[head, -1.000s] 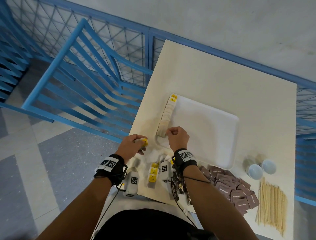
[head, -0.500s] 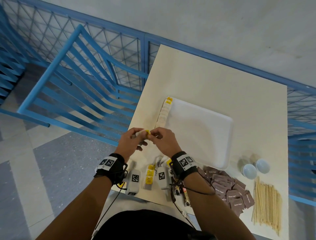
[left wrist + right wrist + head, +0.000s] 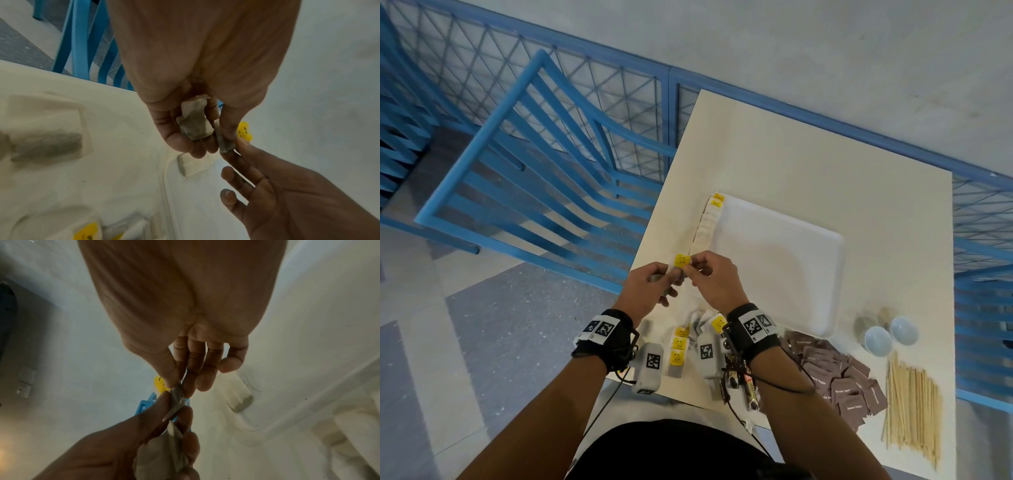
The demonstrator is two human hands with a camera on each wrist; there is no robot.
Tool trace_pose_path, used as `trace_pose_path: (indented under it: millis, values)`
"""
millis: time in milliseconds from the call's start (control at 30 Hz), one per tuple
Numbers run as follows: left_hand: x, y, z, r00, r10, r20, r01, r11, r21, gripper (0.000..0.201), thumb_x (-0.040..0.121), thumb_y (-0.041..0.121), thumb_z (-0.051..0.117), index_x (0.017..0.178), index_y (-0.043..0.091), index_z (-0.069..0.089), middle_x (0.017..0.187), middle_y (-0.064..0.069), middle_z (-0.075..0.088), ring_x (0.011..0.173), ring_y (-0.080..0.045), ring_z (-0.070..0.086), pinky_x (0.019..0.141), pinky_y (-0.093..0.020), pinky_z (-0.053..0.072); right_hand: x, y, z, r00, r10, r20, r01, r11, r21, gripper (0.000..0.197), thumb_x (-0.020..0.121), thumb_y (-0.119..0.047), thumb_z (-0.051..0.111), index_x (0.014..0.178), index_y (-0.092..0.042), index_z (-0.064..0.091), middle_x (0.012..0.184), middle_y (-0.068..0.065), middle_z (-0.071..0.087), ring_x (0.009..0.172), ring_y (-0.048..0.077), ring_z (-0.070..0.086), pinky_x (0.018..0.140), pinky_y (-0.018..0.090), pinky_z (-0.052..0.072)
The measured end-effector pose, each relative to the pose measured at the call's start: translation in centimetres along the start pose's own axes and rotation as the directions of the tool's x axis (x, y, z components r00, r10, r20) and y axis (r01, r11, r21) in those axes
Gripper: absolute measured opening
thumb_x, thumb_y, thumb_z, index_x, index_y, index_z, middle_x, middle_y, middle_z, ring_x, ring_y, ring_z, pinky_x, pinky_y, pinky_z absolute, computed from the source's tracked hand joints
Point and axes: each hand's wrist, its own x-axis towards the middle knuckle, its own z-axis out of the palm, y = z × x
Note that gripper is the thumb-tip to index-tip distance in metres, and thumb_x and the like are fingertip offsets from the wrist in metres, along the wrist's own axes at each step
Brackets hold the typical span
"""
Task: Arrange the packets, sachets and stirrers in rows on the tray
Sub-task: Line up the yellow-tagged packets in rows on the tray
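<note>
Left hand (image 3: 650, 287) raised over desk (image 3: 808, 164) edge, fingers (image 3: 180, 142) curled round tea bags (image 3: 195, 128). Yellow tag (image 3: 682, 261) sticks up at 12 o'clock from both hands. Right hand (image 3: 717, 284) meets left, thumb and first finger pinch one tea bag, other fingers loose. White tray (image 3: 784, 260) at 3 o'clock from hands. Row of tea bags (image 3: 705, 226) along tray's left edge. Loose tea bags (image 3: 678, 349) between wrists. Brown sachets (image 3: 835, 373), stirrers (image 3: 914, 407) at 4 o'clock.

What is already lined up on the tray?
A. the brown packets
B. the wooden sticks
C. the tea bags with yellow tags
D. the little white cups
C: a row of tea bags runs along the left edge of the white tray; everything else lies on the table beside it.
</note>
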Motion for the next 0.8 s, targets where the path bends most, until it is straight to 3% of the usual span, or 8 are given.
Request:
trace_pose_path:
  millis: [233,333,500,633,733,800]
  values:
    - [-0.1,-0.4,-1.2,0.997,-0.082,-0.009,0.082,0.996,0.038,0.018,0.1,0.003,0.058,0.115,0.006,0.066,0.095,-0.012,0.074,0.072,-0.019,0.068,0.058,-0.029,0.054,0.6,1.4,-1.0,0.987,0.091,-0.135,-0.092,0.996,0.003,0.009,0.089,-0.031,0.076,0.083,-0.031,0.069,0.081,-0.011,0.073,0.075,0.014,0.07,0.082,0.042,0.058]
    - [0.1,-0.4,-1.6,0.999,-0.022,-0.043,0.028,0.988,0.153,0.012,0.099,0.014,0.065,0.11,0.014,0.067,0.097,-0.011,0.074,0.073,-0.016,0.068,0.058,-0.027,0.051,0.3,2.0,-0.9,0.989,0.109,-0.101,-0.111,0.994,-0.018,0.006,0.088,-0.031,0.076,0.086,-0.028,0.071,0.083,-0.007,0.075,0.076,0.017,0.069,0.081,0.042,0.058]
    - [0.8,0.5,-1.3,0.989,0.128,-0.074,-0.104,0.959,0.264,0.013,0.098,0.026,0.069,0.11,0.026,0.073,0.091,0.002,0.075,0.075,-0.009,0.07,0.062,-0.021,0.05,-0.5,1.3,-0.4,0.996,0.077,-0.039,-0.077,0.997,0.018,0.013,0.088,-0.03,0.078,0.094,-0.019,0.075,0.083,-0.004,0.077,0.069,0.011,0.069,0.076,0.033,0.059]
    - [0.8,0.8,-0.9,0.992,0.123,-0.003,-0.12,0.971,0.205,0.014,0.098,0.023,0.07,0.111,0.021,0.075,0.086,-0.002,0.078,0.075,-0.01,0.069,0.058,-0.024,0.052,-0.6,0.7,0.0,0.999,0.049,-0.014,-0.049,0.998,0.043,0.016,0.088,-0.027,0.078,0.096,-0.015,0.075,0.081,-0.002,0.077,0.07,0.014,0.071,0.074,0.032,0.059]
    - [0.8,0.5,-1.1,0.992,0.122,-0.018,-0.117,0.978,0.171,0.013,0.098,0.02,0.07,0.108,0.015,0.076,0.082,-0.004,0.078,0.071,-0.011,0.068,0.058,-0.028,0.05,-0.3,0.4,0.1,0.999,0.04,-0.002,-0.04,0.998,0.04,0.017,0.088,-0.032,0.077,0.097,-0.018,0.076,0.084,-0.004,0.077,0.075,0.012,0.071,0.076,0.032,0.059]
    - [0.8,0.4,-1.2,0.993,0.116,-0.028,-0.11,0.98,0.163,0.011,0.098,0.019,0.07,0.105,0.015,0.077,0.082,-0.006,0.078,0.069,-0.012,0.067,0.057,-0.028,0.049,-0.1,0.1,0.1,0.999,-0.012,-0.032,0.012,1.0,0.0,0.022,0.087,-0.039,0.077,0.102,-0.023,0.074,0.091,-0.008,0.075,0.08,0.01,0.068,0.076,0.025,0.056]
